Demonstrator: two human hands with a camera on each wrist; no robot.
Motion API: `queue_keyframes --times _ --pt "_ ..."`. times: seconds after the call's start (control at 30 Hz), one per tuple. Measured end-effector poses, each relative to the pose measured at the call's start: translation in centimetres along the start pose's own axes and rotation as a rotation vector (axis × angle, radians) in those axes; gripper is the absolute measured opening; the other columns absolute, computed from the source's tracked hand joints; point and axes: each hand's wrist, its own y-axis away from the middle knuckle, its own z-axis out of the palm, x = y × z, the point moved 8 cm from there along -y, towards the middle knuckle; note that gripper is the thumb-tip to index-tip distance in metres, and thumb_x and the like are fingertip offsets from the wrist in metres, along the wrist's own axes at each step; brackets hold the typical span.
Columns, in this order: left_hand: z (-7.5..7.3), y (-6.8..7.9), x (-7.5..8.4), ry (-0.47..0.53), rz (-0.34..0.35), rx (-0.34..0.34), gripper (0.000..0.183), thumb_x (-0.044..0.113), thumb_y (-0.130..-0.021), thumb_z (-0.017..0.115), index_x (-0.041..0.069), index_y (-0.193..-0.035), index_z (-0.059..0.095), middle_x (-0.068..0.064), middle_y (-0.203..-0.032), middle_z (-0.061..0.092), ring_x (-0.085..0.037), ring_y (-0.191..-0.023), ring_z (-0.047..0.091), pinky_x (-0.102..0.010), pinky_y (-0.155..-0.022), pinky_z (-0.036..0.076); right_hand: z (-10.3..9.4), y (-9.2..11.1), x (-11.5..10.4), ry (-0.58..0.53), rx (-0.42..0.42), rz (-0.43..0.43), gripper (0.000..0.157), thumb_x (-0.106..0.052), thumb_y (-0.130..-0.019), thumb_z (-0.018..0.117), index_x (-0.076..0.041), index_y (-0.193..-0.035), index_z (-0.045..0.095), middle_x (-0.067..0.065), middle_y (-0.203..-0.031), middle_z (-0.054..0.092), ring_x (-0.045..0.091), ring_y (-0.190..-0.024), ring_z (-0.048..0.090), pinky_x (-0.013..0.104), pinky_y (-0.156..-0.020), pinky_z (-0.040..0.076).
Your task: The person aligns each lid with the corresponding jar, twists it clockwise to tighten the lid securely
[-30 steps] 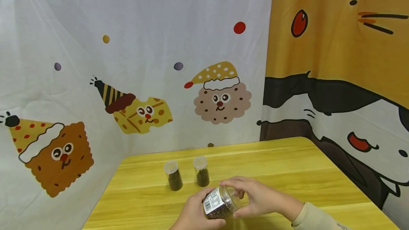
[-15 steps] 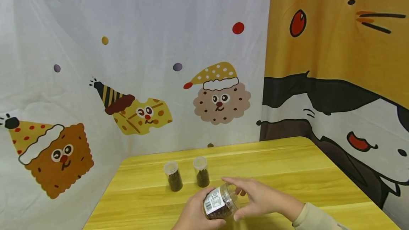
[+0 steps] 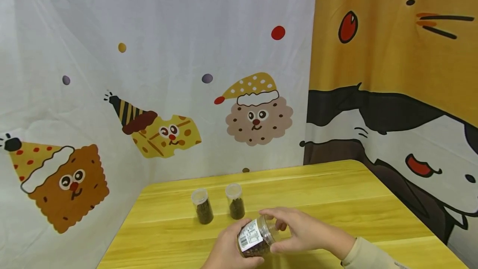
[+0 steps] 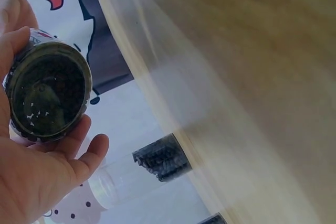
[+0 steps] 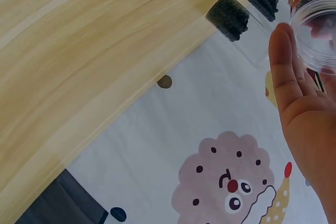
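Note:
In the head view, my left hand [image 3: 229, 247] grips a clear jar [image 3: 251, 238] of dark contents by its body. It lies tilted, its mouth end to the right, with a white barcode label facing up. Fingers and thumb of my right hand [image 3: 300, 232] curl round the clear lid [image 3: 274, 229] at that end. From the left wrist, the round dark base of the jar [image 4: 50, 93] faces the camera, with fingers wrapped along its side. The right wrist view has the right fingers beside the lid's clear rim [image 5: 304, 45] and part of a red label.
Two clear cylindrical canisters, a left one [image 3: 204, 211] and a right one [image 3: 237, 207], stand upright on the yellow wooden table [image 3: 317, 190] behind the hands. Both are partly filled with dark grains. Cartoon-printed cloths [image 3: 224, 32] hang behind and to the right.
The right fingers loosened from the lid half a second ago, thumb drawn back, and now close in on it again. The left hand and jar stay nearly in place.

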Motion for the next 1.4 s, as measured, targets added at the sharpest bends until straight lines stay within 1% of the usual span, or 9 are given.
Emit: queue_keyframes --times 0.17,0.27,0.4,0.53,0.7,0.83,0.97,1.13,1.4 --pt "0.0 0.0 0.0 -0.007 -0.012 0.006 0.072 0.036 -0.08 0.096 0.021 -0.14 0.061 0.013 -0.118 0.068 0.003 -0.1 0.062 -0.023 -0.085 0.058 0.1 -0.1 0.3 0.013 -0.025 0.021 0.074 -0.044 -0.101 0.075 -0.012 -0.161 0.045 0.004 -0.13 0.069 0.004 -0.096 0.069 0.025 -0.079 0.062" --pt "0.0 -0.1 -0.1 -0.017 -0.022 0.009 0.073 0.037 -0.079 0.096 0.021 -0.141 0.061 0.012 -0.118 0.068 0.003 -0.1 0.062 -0.024 -0.085 0.058 0.1 -0.1 0.3 0.018 -0.03 0.028 0.084 -0.044 -0.097 0.08 -0.015 -0.164 0.04 0.006 -0.138 0.067 0.006 -0.102 0.069 0.028 -0.082 0.062" --pt "0.0 -0.1 -0.2 -0.045 -0.022 0.015 0.077 0.039 -0.08 0.095 0.018 -0.144 0.059 0.009 -0.122 0.068 0.002 -0.102 0.062 -0.025 -0.086 0.058 0.0 -0.1 -0.3 0.022 -0.022 -0.01 0.093 -0.04 -0.091 0.087 -0.019 -0.166 0.036 0.008 -0.148 0.062 0.009 -0.108 0.068 0.031 -0.084 0.062" --pt "0.0 -0.1 -0.1 -0.047 -0.021 0.016 0.078 0.039 -0.08 0.095 0.016 -0.145 0.059 0.008 -0.123 0.068 0.002 -0.102 0.062 -0.025 -0.086 0.058 0.0 -0.2 -0.7 0.009 -0.022 -0.037 0.085 -0.036 -0.093 0.085 -0.02 -0.164 0.04 0.007 -0.145 0.063 0.007 -0.103 0.068 0.028 -0.081 0.062" --pt "0.1 0.0 0.2 -0.048 -0.015 0.023 0.076 0.039 -0.079 0.096 0.019 -0.143 0.059 0.011 -0.121 0.067 0.003 -0.101 0.062 -0.025 -0.085 0.059 0.2 -0.2 0.0 -0.044 -0.044 0.024 0.077 -0.041 -0.097 0.081 -0.019 -0.161 0.044 0.003 -0.133 0.066 0.002 -0.09 0.066 0.023 -0.076 0.06" --pt "0.3 0.0 0.3 -0.058 -0.009 0.035 0.076 0.038 -0.078 0.096 0.018 -0.142 0.06 0.011 -0.119 0.067 0.003 -0.1 0.061 -0.024 -0.085 0.059 0.2 -0.2 0.2 -0.049 -0.047 0.025 0.075 -0.042 -0.097 0.08 -0.014 -0.158 0.046 0.001 -0.123 0.067 0.0 -0.082 0.064 0.022 -0.071 0.06" --pt "0.3 0.1 0.0 -0.064 -0.023 0.036 0.077 0.038 -0.078 0.097 0.017 -0.142 0.06 0.011 -0.12 0.067 0.004 -0.1 0.061 -0.023 -0.085 0.058 0.2 -0.2 0.2 -0.039 -0.056 0.038 0.077 -0.044 -0.097 0.08 -0.012 -0.158 0.047 0.001 -0.125 0.068 0.0 -0.086 0.064 0.022 -0.072 0.059" --pt "0.4 0.1 0.1 -0.082 -0.012 0.039 0.078 0.038 -0.078 0.097 0.015 -0.143 0.06 0.01 -0.121 0.067 0.003 -0.101 0.061 -0.024 -0.086 0.059 0.4 -0.2 0.4 -0.045 -0.062 0.067 0.076 -0.045 -0.096 0.079 -0.009 -0.155 0.047 0.004 -0.129 0.068 0.001 -0.095 0.065 0.023 -0.078 0.06" --pt "0.5 0.2 0.3 -0.087 -0.002 0.039 0.078 0.038 -0.079 0.096 0.016 -0.143 0.06 0.009 -0.122 0.067 0.003 -0.102 0.061 -0.024 -0.086 0.059 0.7 -0.2 0.5 -0.102 -0.067 0.105 0.066 -0.043 -0.1 0.075 -0.009 -0.151 0.05 -0.001 -0.116 0.068 -0.001 -0.083 0.063 0.021 -0.07 0.059"
